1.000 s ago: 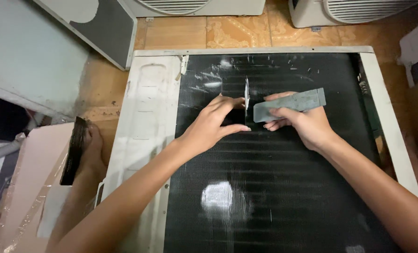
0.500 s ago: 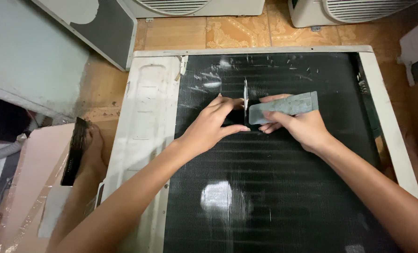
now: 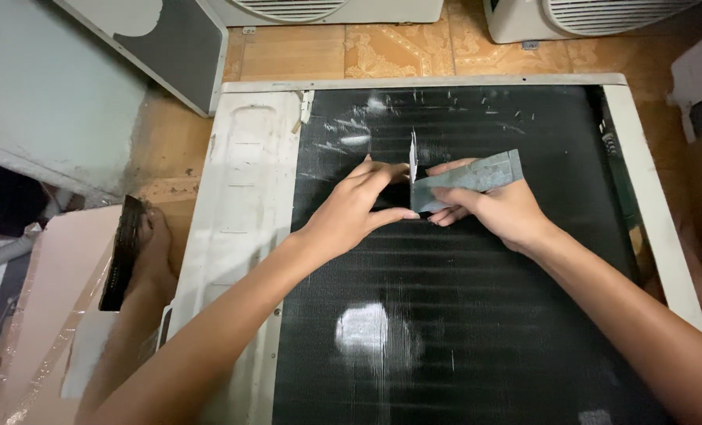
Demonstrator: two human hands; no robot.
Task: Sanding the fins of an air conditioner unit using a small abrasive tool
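The grey flat tool [image 3: 467, 178] lay over the upper middle of the black finned coil panel [image 3: 477, 330], nearer the panel's far edge than its near edge. Its long axis ran roughly left to right, parallel to the far edge, with the right end tilted slightly upward toward the far right corner.

The right hand [image 3: 499, 211] was closed on the tool: the fingers pressed its lower edge from beneath and the thumb lay along its upper edge. The tool extended left and right of this grip, and its left end reached a thin pale upright strip [image 3: 412, 157] standing on the fins.

The left hand [image 3: 349, 214] rested flat on the panel just left of that strip, fingers extended toward it, thumb pointing at the tool's left end. Whether the fingertips pinched the strip could not be determined; no object was seen enclosed in the hand.

Both hands therefore met at the strip, the right hand being the one that carried the tool. The white metal frame [image 3: 245, 197] bordered the panel on the left side.
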